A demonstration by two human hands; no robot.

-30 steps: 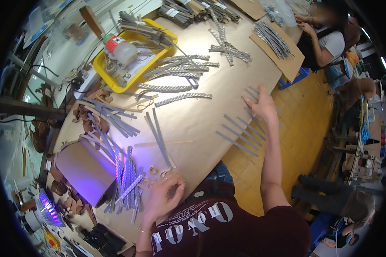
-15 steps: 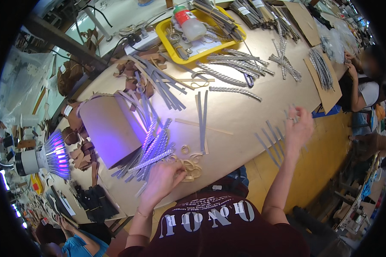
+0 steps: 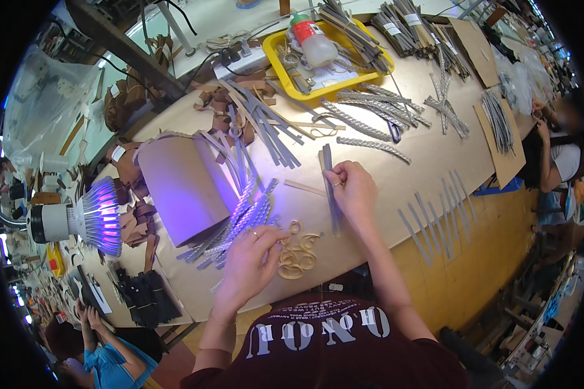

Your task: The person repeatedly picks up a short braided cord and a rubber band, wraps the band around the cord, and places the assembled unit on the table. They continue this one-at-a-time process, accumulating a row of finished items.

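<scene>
My right hand (image 3: 355,191) is closed on a grey flat strip (image 3: 328,157) in the middle of the table, thumb and fingertips pinched at its side. More than one strip may lie together there. My left hand (image 3: 248,259) hovers at the near edge with its fingertips drawn together; whether anything is between them is hidden. Beside it lies a small heap of pale yellow rings or coiled strips (image 3: 296,264). Braided silver-grey strips (image 3: 253,207) are piled beyond the left hand. At the right, several grey strips (image 3: 429,223) lie in a row, overhanging the table edge.
A brown curved form (image 3: 182,188) stands at left beside a lamp (image 3: 94,217) glowing purple. Behind are a yellow tray (image 3: 276,68) with a bottle (image 3: 315,45), and more braided strips (image 3: 363,123). Cardboard (image 3: 490,139) with a strip bundle lies far right, near another person.
My right hand has moved left, from the row of strips at the table edge to the grey strip in the middle. The left hand stays near the rings. The whole view has shifted slightly.
</scene>
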